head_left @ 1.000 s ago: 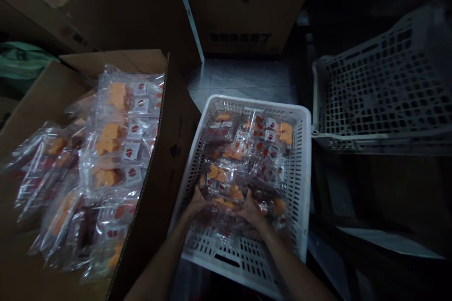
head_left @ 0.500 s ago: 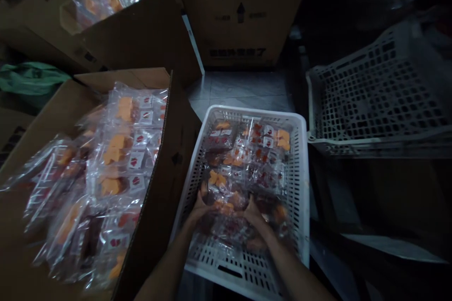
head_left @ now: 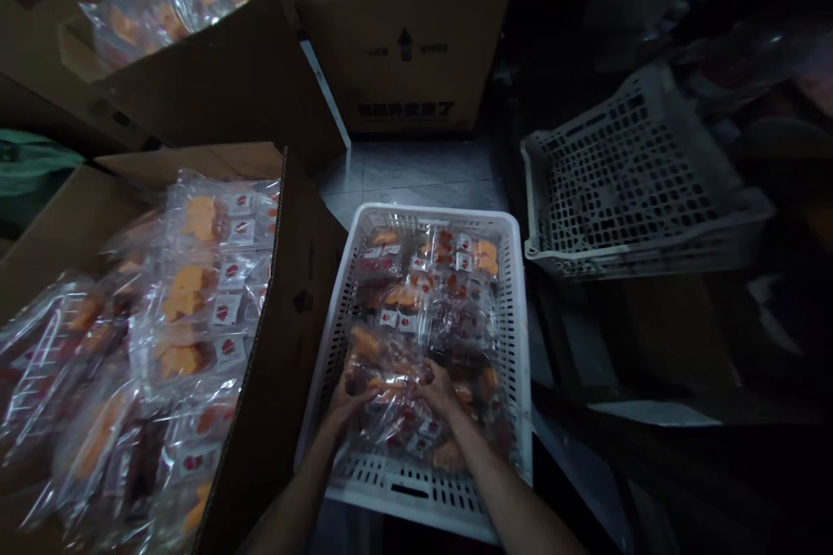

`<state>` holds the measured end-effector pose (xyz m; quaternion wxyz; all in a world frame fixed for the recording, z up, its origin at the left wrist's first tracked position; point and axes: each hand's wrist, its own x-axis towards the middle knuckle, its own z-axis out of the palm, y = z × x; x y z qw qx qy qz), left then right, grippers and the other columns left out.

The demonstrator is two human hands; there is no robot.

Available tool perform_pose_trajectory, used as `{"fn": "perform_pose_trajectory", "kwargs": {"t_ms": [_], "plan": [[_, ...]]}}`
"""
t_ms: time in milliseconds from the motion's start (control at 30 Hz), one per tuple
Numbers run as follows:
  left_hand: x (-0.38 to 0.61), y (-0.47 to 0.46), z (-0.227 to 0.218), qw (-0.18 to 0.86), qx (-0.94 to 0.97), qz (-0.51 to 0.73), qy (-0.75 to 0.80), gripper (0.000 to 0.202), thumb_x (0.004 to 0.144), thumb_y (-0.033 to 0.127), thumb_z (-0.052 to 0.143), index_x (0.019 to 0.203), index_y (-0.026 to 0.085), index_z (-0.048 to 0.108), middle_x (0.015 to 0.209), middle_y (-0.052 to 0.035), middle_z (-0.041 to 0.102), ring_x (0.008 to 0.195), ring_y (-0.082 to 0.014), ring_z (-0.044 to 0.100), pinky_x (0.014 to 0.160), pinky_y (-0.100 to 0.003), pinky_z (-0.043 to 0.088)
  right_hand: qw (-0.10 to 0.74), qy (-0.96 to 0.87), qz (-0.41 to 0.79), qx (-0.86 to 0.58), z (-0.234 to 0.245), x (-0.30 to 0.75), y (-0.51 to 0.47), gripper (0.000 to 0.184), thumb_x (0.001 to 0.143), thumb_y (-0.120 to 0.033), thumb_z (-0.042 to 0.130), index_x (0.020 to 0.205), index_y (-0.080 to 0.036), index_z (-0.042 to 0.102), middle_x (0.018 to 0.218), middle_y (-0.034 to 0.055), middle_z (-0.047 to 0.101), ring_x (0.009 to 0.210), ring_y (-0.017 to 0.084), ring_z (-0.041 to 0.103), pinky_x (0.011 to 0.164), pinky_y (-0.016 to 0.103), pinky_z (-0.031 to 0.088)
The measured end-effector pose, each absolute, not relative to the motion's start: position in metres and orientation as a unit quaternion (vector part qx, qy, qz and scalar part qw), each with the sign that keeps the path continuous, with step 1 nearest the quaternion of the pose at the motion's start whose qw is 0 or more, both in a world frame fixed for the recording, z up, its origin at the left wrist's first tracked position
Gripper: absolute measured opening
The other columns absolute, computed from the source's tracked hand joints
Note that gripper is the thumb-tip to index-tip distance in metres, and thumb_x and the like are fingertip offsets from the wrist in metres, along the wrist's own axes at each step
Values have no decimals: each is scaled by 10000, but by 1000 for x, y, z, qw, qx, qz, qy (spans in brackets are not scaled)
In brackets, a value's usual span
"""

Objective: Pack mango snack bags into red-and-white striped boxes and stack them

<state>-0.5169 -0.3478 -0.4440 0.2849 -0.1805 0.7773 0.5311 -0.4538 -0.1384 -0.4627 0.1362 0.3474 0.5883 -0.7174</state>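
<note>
On the left, an open cardboard box (head_left: 303, 277) holds clear packets (head_left: 188, 295); those along its right wall overlap in a row, probably to save room, while the ones to their left lean loosely. Just right of the box stands a white basket (head_left: 524, 338), close enough, I'd judge, for one person to reach both. In its near half, the left hand (head_left: 350, 395) curls its fingers around the left side of a packet (head_left: 390, 362) with orange pieces, and the right hand (head_left: 439, 390) grips the right side; likely both ends are held because the slippery plastic would sag. I can't tell whether it's one packet or several. More packets (head_left: 449, 282) fill the basket's far half. Farther right, a grey crate (head_left: 641, 253) sits apart, tilted.
</note>
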Motion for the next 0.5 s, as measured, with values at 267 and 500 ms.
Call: {"fn": "perform_pose_trajectory", "kwargs": {"t_ms": [267, 500], "plan": [[-497, -332, -368, 265, -184, 599, 733, 816, 476, 421, 872, 1192, 169, 572, 1160, -109, 671, 1107, -287, 619, 969, -369, 483, 114, 651, -699, 272, -363, -448, -128, 167, 497, -139, 710, 661, -144, 680, 561, -50, 573, 547, 109, 477, 513, 211, 377], [-492, -315, -258, 227, -137, 669, 694, 674, 509, 369, 863, 1113, 208, 610, 1131, -89, 690, 1068, -281, 643, 893, -345, 528, 46, 705, -678, 204, -254, -447, -112, 224, 490, -183, 766, 689, -123, 682, 544, -66, 508, 512, 73, 386, 480, 191, 312]]}}
